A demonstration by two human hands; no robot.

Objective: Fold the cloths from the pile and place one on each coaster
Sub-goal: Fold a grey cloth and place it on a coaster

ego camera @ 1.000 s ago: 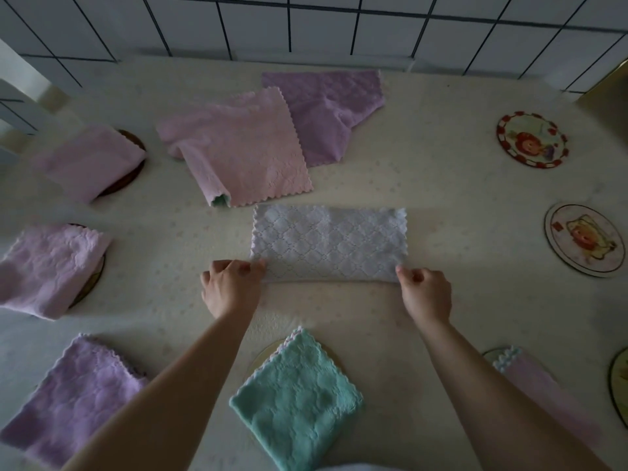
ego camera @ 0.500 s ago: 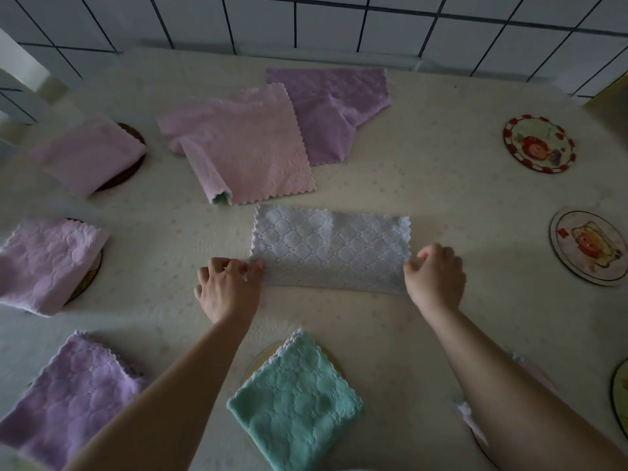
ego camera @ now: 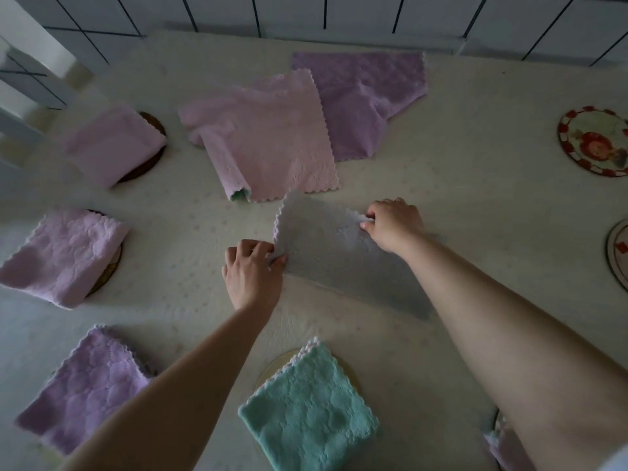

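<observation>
I have both hands on the grey cloth (ego camera: 334, 256), which lies at the middle of the table (ego camera: 475, 185), just in front of the unfolded pile. My left hand (ego camera: 253, 271) pinches the cloth's near-left corner between thumb and fingers, holding it at the table surface. My right hand (ego camera: 392, 224) pinches the far edge of the cloth, with that edge lifted and carried over toward the left, so the cloth forms a slanted, partly raised sheet; its near-right corner rests flat on the table beside my right forearm.

Behind it, the pink cloth (ego camera: 272, 147) lies unfolded with one side rolled under, and it overlaps the purple cloth (ego camera: 363, 96), which is spread against the tiled wall (ego camera: 339, 11).

To the left, a folded pink cloth (ego camera: 112, 146) sits on a dark coaster (ego camera: 154, 141), and a second folded pink cloth (ego camera: 64, 253) covers most of another coaster (ego camera: 108, 270). Near my left forearm a folded lilac cloth (ego camera: 88, 385) lies on the table; I cannot tell whether a coaster is under it. A folded teal cloth (ego camera: 309, 409) rests on a pale coaster (ego camera: 282, 363) close to me.

On the right, a bare red-rimmed coaster (ego camera: 594, 141) and, cut by the frame edge, another bare coaster (ego camera: 618, 253) lie well apart from the grey cloth.
</observation>
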